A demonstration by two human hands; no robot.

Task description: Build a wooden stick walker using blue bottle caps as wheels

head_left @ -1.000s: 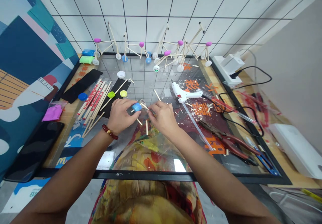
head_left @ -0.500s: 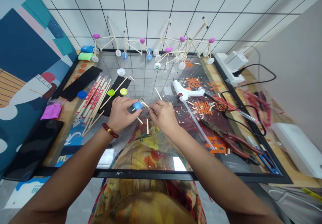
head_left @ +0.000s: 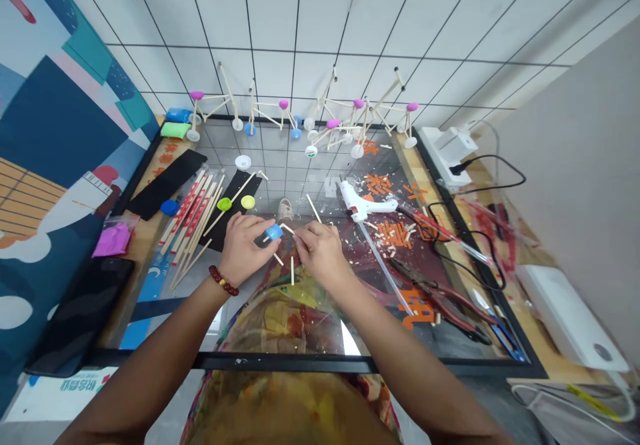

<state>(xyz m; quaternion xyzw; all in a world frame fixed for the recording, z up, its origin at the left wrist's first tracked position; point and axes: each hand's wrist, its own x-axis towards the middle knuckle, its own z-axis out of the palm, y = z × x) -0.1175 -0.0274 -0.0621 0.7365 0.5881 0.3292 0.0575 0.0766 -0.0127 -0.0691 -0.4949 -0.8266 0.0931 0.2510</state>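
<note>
Between its fingertips my left hand pinches a blue cap with a short stick through it. My right hand has its fingers closed on a thin wooden stick, whose far end is close to the cap; whether they touch is unclear. Short stick pieces lie on the glass just below the hands. Another stick rests beyond my right hand. Left of my left hand are a light green cap and a bundle of wooden sticks.
Several stick models with pink lumps line the back edge. At right are a white glue gun, red-handled pliers, a craft knife and a power strip. A black phone lies at left.
The view has tilted upward, so the table items appear lower. Both hands keep their grips, and the cap and the stick stay close together.
</note>
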